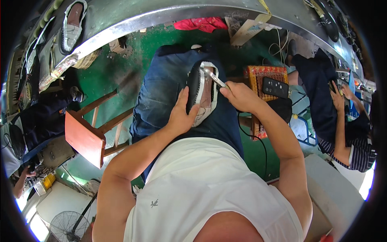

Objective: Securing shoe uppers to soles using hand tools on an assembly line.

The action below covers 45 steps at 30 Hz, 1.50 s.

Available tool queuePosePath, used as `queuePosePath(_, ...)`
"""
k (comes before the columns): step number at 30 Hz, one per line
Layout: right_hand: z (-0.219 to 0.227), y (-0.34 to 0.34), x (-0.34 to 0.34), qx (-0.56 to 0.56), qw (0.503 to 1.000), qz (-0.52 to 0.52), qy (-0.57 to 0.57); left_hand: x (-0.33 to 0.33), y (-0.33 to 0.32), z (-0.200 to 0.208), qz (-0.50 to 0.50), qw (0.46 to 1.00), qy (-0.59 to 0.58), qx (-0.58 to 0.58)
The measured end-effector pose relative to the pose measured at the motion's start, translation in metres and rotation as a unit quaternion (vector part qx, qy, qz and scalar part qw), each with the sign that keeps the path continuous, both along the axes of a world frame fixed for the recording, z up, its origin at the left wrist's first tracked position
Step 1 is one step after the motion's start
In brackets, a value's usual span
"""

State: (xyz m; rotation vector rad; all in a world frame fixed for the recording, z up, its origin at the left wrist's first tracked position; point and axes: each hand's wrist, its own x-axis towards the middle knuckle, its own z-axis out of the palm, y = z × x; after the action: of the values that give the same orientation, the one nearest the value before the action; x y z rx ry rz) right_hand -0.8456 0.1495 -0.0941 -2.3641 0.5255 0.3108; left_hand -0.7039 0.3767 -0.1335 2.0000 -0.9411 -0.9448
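Note:
An unfinished shoe lies bottom up across my thighs, its toe pointing away from me. A whitish turned-in margin surrounds its brown inner sole, and a dark strip with a stitched edge runs along its left side. My left hand steadies the shoe near the heel, fingers stretched along its left side and thumb over the near end. In my right hand is a silver hammer-like tool, held by its handle. The tool's metal end meets the shoe's bottom near the toe; whether it touches is unclear.
Ahead curves a metal worktable bearing another unfinished shoe. A wooden stool stands left. On the right, a black key fob lies on a beaded seat. Other people sit on both sides; a fan is at lower left.

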Motion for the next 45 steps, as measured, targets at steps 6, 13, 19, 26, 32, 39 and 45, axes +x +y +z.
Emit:
queuePosePath(6,0.011,0.024,-0.012,0.114,0.990,-0.038,0.072,0.010,0.000,0.007,-0.069,0.997,0.002,0.023)
queuePosePath(13,-0.014,0.026,-0.060,0.303,0.911,-0.254,-0.118,0.072,-0.020,0.128,-0.182,0.959,-0.215,0.033)
queuePosePath(19,-0.021,0.025,-0.062,0.356,0.884,-0.260,-0.154,0.089,-0.073,0.144,-0.047,0.957,0.153,-0.243)
queuePosePath(26,0.005,0.031,-0.057,0.325,0.928,-0.179,-0.044,0.075,-0.074,0.025,-0.061,0.948,0.308,-0.045)
queuePosePath(32,0.036,0.028,-0.036,0.256,0.965,-0.050,-0.022,0.031,-0.019,0.039,-0.021,0.991,-0.119,-0.051)
queuePosePath(39,0.079,-0.013,0.016,0.315,0.922,-0.006,0.224,0.025,-0.020,0.026,-0.009,0.980,-0.144,-0.141)
queuePosePath(45,0.032,0.018,0.007,0.085,0.991,0.056,0.090,0.026,-0.025,-0.017,0.142,0.817,0.534,-0.166)
